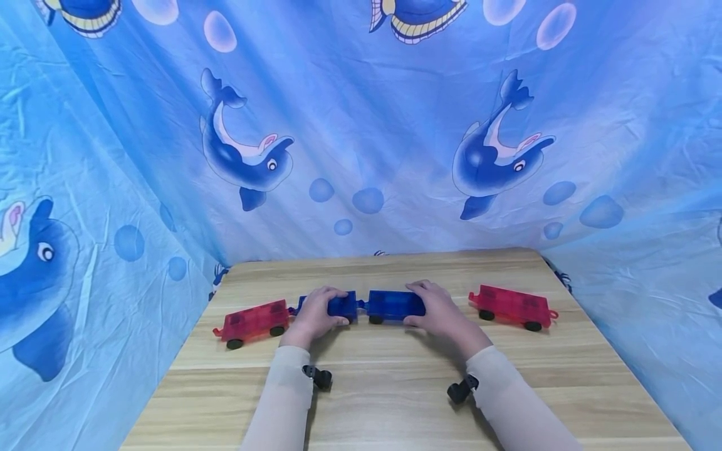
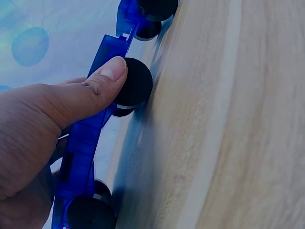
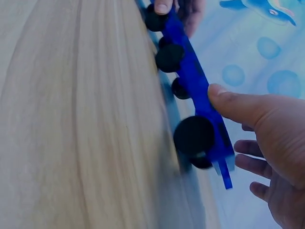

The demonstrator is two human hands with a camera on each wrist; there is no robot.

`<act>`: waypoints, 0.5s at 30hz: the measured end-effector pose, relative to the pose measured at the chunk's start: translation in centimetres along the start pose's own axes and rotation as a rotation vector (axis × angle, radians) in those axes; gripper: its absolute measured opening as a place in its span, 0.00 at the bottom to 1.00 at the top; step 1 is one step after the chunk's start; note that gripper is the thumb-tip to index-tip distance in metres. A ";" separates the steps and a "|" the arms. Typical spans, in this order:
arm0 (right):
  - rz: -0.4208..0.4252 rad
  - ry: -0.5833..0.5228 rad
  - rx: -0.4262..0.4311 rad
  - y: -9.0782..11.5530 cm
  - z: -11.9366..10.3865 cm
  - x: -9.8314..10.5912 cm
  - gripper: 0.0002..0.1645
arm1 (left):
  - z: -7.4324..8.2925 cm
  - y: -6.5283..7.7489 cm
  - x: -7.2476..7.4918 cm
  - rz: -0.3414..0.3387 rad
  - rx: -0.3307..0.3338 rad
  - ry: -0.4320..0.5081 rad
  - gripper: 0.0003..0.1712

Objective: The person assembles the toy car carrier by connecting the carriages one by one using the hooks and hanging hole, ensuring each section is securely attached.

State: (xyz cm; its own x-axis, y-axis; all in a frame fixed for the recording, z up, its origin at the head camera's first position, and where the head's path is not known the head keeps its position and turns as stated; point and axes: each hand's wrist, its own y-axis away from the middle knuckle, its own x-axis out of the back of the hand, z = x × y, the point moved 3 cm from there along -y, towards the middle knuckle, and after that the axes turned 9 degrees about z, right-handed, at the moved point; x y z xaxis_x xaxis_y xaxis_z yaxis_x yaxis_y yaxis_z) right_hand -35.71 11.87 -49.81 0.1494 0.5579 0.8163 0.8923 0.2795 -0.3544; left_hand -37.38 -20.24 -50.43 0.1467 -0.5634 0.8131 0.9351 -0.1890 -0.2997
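Observation:
My left hand [image 1: 316, 316] grips the left blue toy train car [image 1: 343, 305] with the thumb on its near side. In the left wrist view that thumb [image 2: 107, 78] lies against a black wheel [image 2: 136, 83]. Around the right end of the other blue toy train car [image 1: 389, 305] is my right hand [image 1: 437, 310], thumb at the near side and index finger at the far side. The right wrist view shows its other fingers [image 3: 252, 162] loose beside the car. The two blue cars meet at a small coupling [image 1: 361, 304] between the hands.
A red toy train car [image 1: 256, 321] stands at the left, its end at the left blue car's coupling. Another red toy train car [image 1: 512, 305] stands apart at the right. All are on a wooden table [image 1: 383, 401], with a blue dolphin-print curtain [image 1: 361, 138] behind and at the sides.

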 end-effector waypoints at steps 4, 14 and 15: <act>0.030 -0.023 -0.017 0.5 0.5 0.9 0.50 | 0.0 0.1 0.2 0.002 0.003 0.004 0.36; 0.097 -0.052 -0.088 0.8 2.8 5.1 0.51 | -0.2 0.2 0.5 -0.001 0.018 0.010 0.35; 0.099 -0.057 -0.093 0.8 3.1 5.5 0.51 | -0.2 0.2 0.5 -0.003 0.019 0.010 0.35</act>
State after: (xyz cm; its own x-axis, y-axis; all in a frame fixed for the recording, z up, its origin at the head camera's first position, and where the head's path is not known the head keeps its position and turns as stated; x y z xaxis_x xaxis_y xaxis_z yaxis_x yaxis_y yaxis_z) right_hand -35.51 17.57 -47.02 0.2171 0.6232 0.7513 0.9103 0.1487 -0.3863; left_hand -37.21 -20.73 -50.20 0.1412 -0.5705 0.8090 0.9415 -0.1751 -0.2878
